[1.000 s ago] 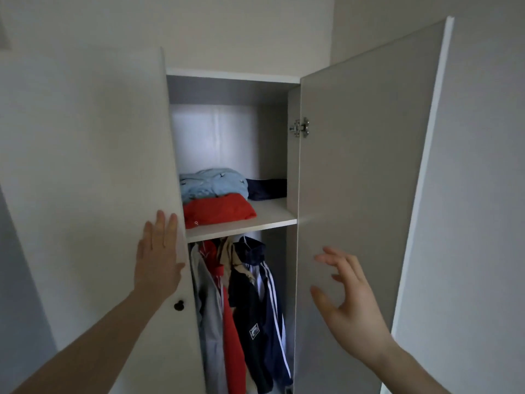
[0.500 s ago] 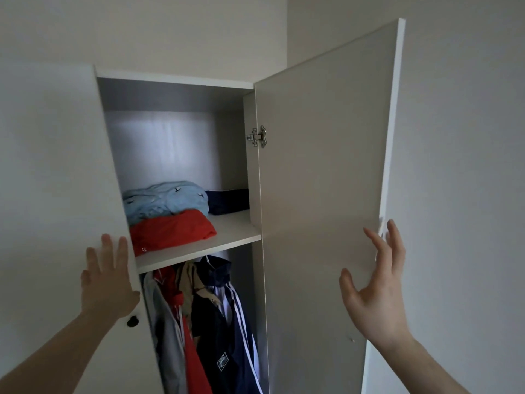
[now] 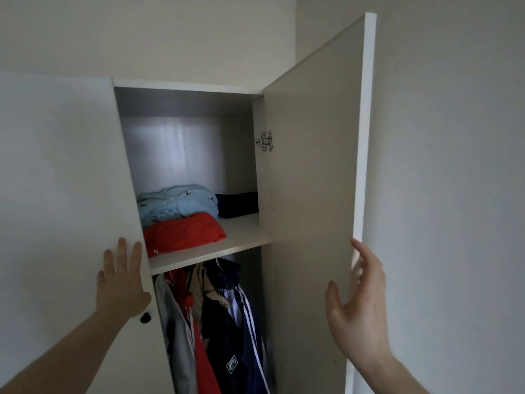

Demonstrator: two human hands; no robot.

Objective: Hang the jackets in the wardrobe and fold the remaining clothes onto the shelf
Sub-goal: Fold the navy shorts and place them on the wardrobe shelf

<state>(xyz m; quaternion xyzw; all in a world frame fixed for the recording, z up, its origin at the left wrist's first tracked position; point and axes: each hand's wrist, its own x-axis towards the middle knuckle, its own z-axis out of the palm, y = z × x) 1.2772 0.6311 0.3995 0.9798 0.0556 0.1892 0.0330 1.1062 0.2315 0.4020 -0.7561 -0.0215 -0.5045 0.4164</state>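
Hands are being held at the doors: the left hand [image 3: 120,282], fingers straight, is being pressed flat on the left door [image 3: 65,223] just above its knob [image 3: 145,317]; the right hand [image 3: 356,302], relaxed and grasping nothing, is being cupped at the right door [image 3: 309,194] edge. Between them, jackets [image 3: 221,322] are hanging upright under the shelf [image 3: 244,234], where folded clothes [image 3: 181,214] are lying. Pale walls [image 3: 454,166] are being seen beyond.

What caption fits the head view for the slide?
Left hand flat on left door, right hand at right door edge; folded clothes shelved, jackets hung.
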